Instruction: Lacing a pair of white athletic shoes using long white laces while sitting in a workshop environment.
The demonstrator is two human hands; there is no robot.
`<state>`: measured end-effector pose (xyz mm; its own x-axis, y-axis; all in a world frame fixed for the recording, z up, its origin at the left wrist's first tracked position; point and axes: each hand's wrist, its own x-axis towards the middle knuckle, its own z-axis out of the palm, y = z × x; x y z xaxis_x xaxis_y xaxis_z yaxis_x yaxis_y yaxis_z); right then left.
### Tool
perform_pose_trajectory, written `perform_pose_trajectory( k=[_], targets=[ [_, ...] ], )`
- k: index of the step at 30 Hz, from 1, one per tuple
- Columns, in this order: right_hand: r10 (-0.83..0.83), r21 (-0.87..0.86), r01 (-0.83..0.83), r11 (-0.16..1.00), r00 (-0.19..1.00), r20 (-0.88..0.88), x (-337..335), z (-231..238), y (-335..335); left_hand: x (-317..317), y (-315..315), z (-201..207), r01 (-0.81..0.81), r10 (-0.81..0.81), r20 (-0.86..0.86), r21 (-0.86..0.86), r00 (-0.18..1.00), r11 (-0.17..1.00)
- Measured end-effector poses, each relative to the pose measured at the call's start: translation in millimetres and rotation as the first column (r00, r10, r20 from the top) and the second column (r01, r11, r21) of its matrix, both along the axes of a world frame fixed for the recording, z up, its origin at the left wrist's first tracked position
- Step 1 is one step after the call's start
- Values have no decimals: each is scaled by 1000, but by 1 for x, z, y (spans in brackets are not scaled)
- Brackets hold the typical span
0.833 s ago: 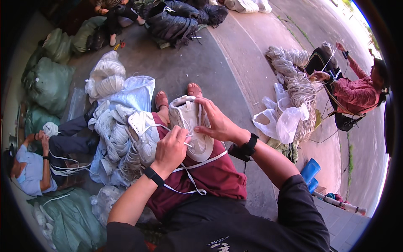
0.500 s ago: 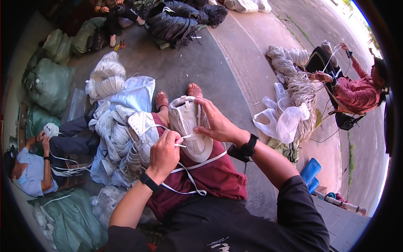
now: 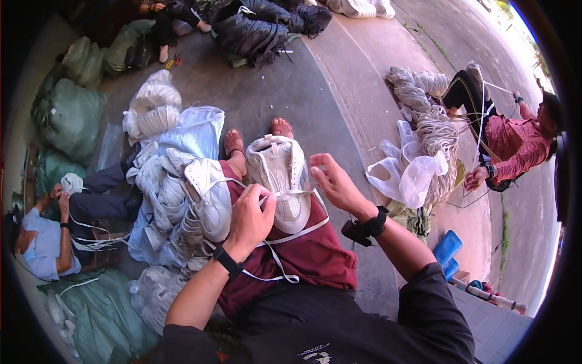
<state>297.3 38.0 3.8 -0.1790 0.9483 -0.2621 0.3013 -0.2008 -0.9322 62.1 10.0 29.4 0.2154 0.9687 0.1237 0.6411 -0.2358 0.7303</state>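
Note:
A white sneaker (image 3: 291, 213) rests on my thigh over maroon shorts, its toe toward me. A flat white shoelace (image 3: 297, 192) crosses its lower eyelets and hangs down the right side. At the sneaker's left edge, my left hand (image 3: 250, 219) is closed in a pinch on the lace. My right hand (image 3: 339, 189) is off the sneaker on its right, fingers apart and holding nothing. A second white sneaker (image 3: 213, 212) lies left of the first, partly behind my left hand. More lace (image 3: 280, 276) loops across my lap.
White lace bundles (image 3: 163, 185) and a pale plastic sack (image 3: 200, 130) lie on the left. Beyond sit green sacks (image 3: 70, 118) and a co-worker (image 3: 45, 242). On the right are cord coils (image 3: 438, 130), a plastic bag (image 3: 418, 176) and another co-worker (image 3: 515, 142).
My right hand has come off the sneaker and moved right. My left hand has shifted slightly right, still pinching the lace. The co-worker on the right has lowered one hand.

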Motion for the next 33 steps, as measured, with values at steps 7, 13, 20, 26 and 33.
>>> perform_pose_trajectory(
  k=[7, 13, 20, 26, 33],
  targets=[
    [247, -92, -230, 969, 928, 278, 10, -2, -17, 0, -1, -2, -37, 35, -23, -87, 999, 996],
    [298, -133, -267, 955, 866, 402, 10, 12, -12, 0, -1, 0, -49, 58, 69, -124, 996, 991],
    [287, 11, -304, 953, 910, 301, 14, 6, -19, 3, -2, 0, -68, 85, 96, -169, 992, 983],
    [136, 447, -389, 805, 855, 500, 21, -5, -26, 6, -2, -2, -61, 75, 109, -127, 991, 990],
    [190, 170, -208, 963, 975, 115, 14, 18, -27, 6, -5, -1, -78, 93, 112, -133, 989, 988]
  ],
)
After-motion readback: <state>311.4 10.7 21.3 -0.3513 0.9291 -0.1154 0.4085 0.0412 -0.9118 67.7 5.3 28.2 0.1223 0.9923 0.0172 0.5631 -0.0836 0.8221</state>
